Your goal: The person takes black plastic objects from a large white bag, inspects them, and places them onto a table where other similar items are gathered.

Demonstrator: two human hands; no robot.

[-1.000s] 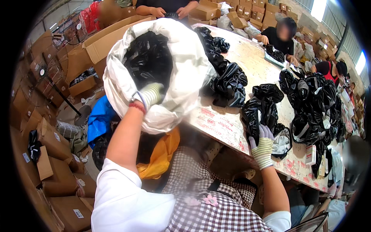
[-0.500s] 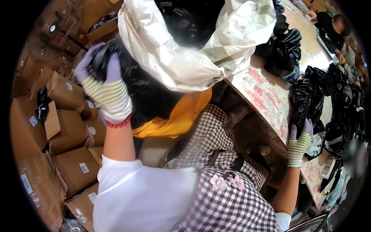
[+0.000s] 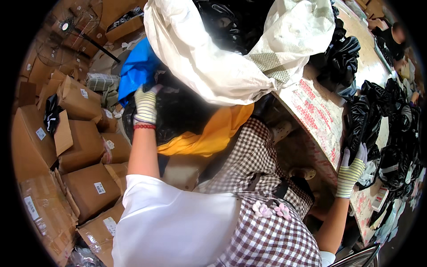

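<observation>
My left hand (image 3: 146,106), in a striped knit glove, reaches over a sack lined with black plastic (image 3: 178,109). Its thumb stands apart from the fingers, and I see no bag lifted in it; the fingertips are partly hidden by dark plastic. Blue cloth (image 3: 138,66) and yellow cloth (image 3: 207,133) show at the sack's rim. Over at the table's edge, my right hand (image 3: 352,173), gloved alike, has a black plastic bag (image 3: 356,129) between thumb and fingers. A large white woven sack (image 3: 200,66) gapes in front of me, with black bags (image 3: 227,26) inside.
Cardboard boxes (image 3: 82,142) are stacked along the left, below a standing fan (image 3: 66,27). The table (image 3: 313,115) runs up the right side, carrying heaps of black bags (image 3: 340,62) and a small white box (image 3: 379,199). A person (image 3: 391,42) is at the far right.
My left hand has come down and right from its raised place, and the black bag it held is no longer lifted. Blue cloth now shows there. The right hand keeps to the table's bag.
</observation>
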